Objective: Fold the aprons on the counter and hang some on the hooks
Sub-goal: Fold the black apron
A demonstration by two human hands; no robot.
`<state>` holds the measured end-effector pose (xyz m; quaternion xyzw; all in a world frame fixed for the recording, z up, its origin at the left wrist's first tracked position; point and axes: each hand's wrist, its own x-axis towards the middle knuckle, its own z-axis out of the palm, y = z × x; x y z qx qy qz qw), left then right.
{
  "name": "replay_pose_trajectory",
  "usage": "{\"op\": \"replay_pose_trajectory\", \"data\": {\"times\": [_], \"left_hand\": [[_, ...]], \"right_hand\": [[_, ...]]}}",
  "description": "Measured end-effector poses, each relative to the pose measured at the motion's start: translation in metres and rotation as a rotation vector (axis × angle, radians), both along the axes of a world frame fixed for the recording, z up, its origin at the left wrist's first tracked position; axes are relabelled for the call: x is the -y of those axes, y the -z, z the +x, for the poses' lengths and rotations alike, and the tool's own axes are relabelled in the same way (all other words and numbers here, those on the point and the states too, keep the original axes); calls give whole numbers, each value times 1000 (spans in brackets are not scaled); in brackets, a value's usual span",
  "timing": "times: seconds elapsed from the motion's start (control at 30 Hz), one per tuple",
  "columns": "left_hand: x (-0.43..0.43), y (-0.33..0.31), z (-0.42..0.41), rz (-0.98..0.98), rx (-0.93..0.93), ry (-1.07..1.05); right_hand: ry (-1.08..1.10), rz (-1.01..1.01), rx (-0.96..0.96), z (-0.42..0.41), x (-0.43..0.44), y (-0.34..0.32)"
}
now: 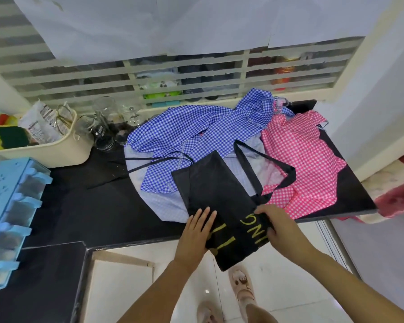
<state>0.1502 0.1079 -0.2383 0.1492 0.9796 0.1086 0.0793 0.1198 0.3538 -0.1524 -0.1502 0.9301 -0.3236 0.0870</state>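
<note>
A black apron (219, 197) with yellow lettering lies folded lengthwise on the black counter (84, 210), its near end hanging over the front edge. My left hand (196, 229) rests flat on its left side, fingers straight. My right hand (275, 224) grips the apron's right edge by the letters, fingers curled over the fabric. The black neck strap (266, 159) loops out over the other aprons. A blue checked apron (196, 134) lies crumpled behind it, on a pale blue one (161, 201). A pink checked apron (301, 159) lies bunched at the right. No hooks are in view.
A cream basket (56, 152) with sponges and packets stands at the back left, glass jars (103, 127) beside it. A light blue rack (7, 206) sits at the left edge. A barred window runs behind the counter. My feet stand on white floor tiles below.
</note>
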Motion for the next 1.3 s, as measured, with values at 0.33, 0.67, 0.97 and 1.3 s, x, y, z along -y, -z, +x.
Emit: {"op": "replay_pose_trajectory", "data": {"times": [0.33, 0.67, 0.97, 1.3], "left_hand": [[-10, 12, -1, 67, -90, -115], [-5, 16, 3, 88, -10, -119], [2, -26, -15, 835, 275, -473], [16, -43, -67, 817, 382, -953]], "right_hand": [[-928, 704, 60, -84, -35, 14], [-1016, 612, -333, -105, -30, 27], [-769, 159, 165, -144, -1, 25], [-356, 257, 536, -192, 45, 28]]}}
